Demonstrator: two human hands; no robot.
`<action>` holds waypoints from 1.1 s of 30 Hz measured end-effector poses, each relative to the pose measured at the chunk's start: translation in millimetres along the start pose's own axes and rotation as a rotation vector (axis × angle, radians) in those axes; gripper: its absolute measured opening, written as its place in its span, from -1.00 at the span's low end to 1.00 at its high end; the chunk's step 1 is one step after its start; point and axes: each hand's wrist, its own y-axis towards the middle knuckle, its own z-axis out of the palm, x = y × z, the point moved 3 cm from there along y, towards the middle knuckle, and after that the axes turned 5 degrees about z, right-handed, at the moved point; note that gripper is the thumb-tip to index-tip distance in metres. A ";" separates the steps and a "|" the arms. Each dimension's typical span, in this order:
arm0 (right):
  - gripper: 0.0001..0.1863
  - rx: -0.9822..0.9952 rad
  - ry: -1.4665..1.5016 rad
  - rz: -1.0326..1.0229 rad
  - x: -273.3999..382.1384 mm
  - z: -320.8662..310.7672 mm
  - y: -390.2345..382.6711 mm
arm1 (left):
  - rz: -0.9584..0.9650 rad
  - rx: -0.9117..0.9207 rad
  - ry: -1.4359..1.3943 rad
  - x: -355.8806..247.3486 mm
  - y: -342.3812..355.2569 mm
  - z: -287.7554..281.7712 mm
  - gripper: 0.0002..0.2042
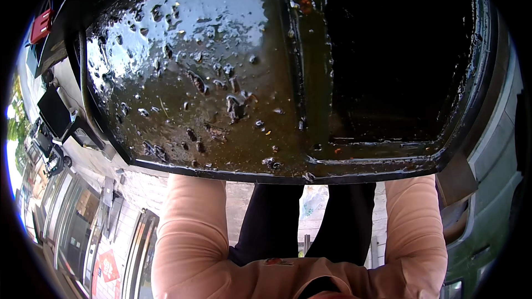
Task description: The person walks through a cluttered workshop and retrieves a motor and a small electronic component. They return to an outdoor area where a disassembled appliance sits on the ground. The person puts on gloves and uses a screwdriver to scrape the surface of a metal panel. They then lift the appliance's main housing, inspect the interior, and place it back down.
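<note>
Because the wide, wet panel [244,176] covers whatever lies past the sleeves in the head view, I cannot tell whether the left hand or the right hand is open, closed or gripping. The panel spreads over where both hands reach, with the left sleeve [191,216] and the right sleeve [415,221] passing out of sight at its near edge. On the left hand's side, murky liquid and dark clumps [235,108] lie on top; toward the right hand, a ridge [302,77] borders a black section [393,66]. Handling it well, I judge, calls for even support from both hands, set wide apart, and a slow, level pace: liquid would probably run toward any lowered side, and a slick edge could slip.
</note>
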 end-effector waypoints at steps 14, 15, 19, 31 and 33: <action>-0.56 -0.086 0.220 0.001 -25.6 -41.3 -4.2 | -0.122 -0.040 -0.097 -14.3 -33.7 -2.1 -0.55; -0.56 -0.090 0.226 0.011 -30.3 -42.1 -3.8 | -0.130 -0.050 -0.100 -15.5 -39.7 -6.5 -0.55; -0.55 -0.118 0.233 0.051 -43.4 -34.9 -6.3 | -0.138 -0.080 -0.128 -12.8 -50.4 -11.8 -0.55; -0.56 -0.103 0.139 0.021 -30.8 -21.3 13.8 | -0.142 -0.006 -0.255 -23.6 -25.5 35.7 -0.55; -0.56 -0.089 0.088 0.039 -35.3 -3.6 14.2 | -0.151 -0.022 -0.296 -17.9 -27.0 31.1 -0.55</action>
